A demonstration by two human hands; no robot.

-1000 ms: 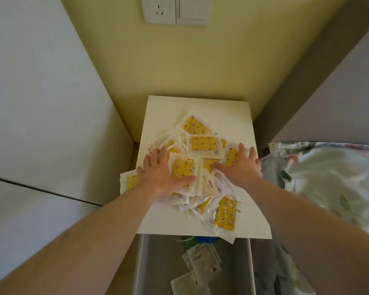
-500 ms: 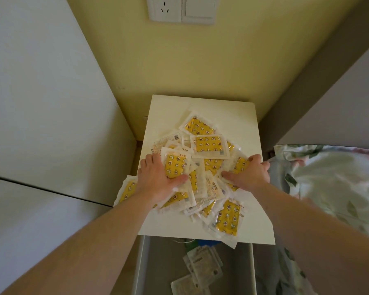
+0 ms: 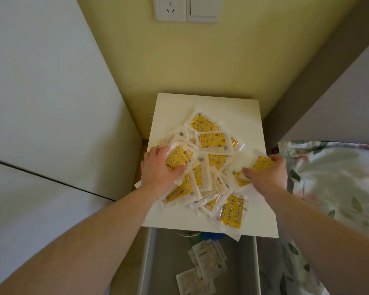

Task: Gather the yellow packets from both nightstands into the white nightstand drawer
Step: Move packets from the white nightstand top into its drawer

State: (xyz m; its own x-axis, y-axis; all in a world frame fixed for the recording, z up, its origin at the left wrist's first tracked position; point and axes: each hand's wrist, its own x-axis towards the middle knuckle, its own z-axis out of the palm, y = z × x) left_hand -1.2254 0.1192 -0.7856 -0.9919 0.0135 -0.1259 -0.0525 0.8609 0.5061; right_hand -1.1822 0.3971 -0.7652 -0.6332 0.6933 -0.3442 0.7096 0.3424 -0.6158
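Roughly a dozen overlapping yellow packets (image 3: 213, 141) on white nightstand (image 3: 239, 111), left hand (image 3: 158, 167) grasping one packet, right hand (image 3: 268, 173) grasping another, few packets in open drawer (image 3: 146, 262)

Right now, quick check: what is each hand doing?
Left hand: grips yellow packets at the pile's left side.
Right hand: grips packets at the pile's right side.

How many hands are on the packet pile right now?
2. Left hand grips yellow star-patterned plastic packets at the pile's left edge; right hand grips one at its right edge.
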